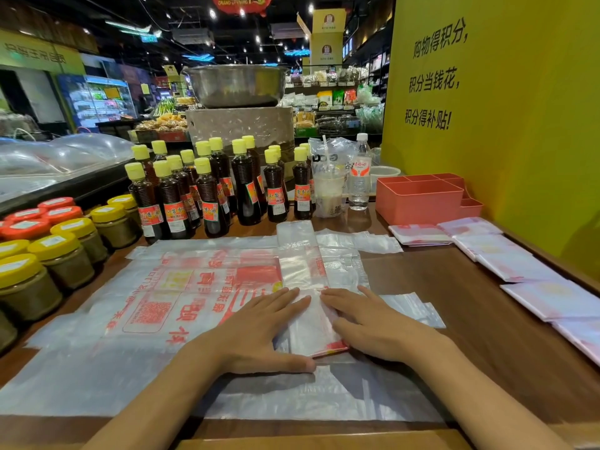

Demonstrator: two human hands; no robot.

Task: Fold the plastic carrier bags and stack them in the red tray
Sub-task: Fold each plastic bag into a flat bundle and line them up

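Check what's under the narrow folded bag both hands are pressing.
The folded bag lies on a flat stack of printed carrier bags, on the wooden table. How many bags lie beneath is hidden.

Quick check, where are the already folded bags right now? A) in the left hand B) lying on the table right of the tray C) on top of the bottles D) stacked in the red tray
B: the folded bags lie in a row on the table along the yellow wall, and the red tray shows no bags in it.
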